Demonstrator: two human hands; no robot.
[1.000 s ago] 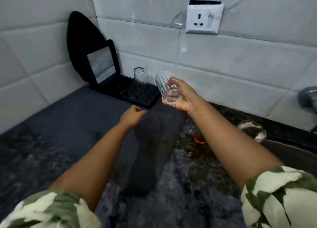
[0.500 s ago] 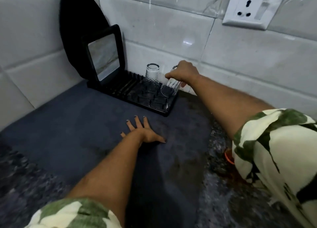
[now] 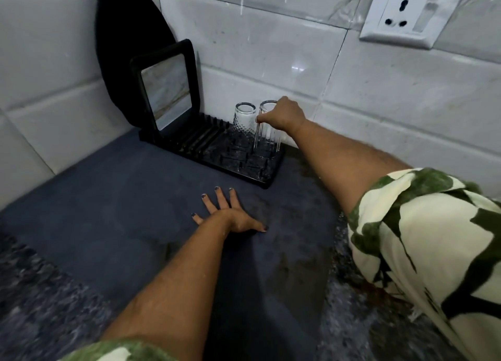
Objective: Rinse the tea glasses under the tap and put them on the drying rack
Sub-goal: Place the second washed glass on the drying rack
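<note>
Head view shows the right hand (image 3: 282,115) reaching to the far end of the tabletop (image 3: 48,293), its grip closed around the upturned base of a ribbed tea glass (image 3: 267,135) that stands mouth-down on the black drying rack (image 3: 217,154). Just left of it, touching or nearly so, a patterned glass (image 3: 244,122) already sits inverted on the rack. The left hand (image 3: 230,214) lies flat with fingers spread on the dark blue mat (image 3: 108,198), grasping nothing.

Two glasses look placed, then; the second only needs letting go. Whether more wait at the sink cannot be told, since no sink or tap shows.

Room is tight at the far side: the rack sits against the tiled wall (image 3: 379,103), with a framed mirror (image 3: 165,89) propped at its left end. The near pegs stand free, and the mat in front is open for withdrawing the arm.
</note>
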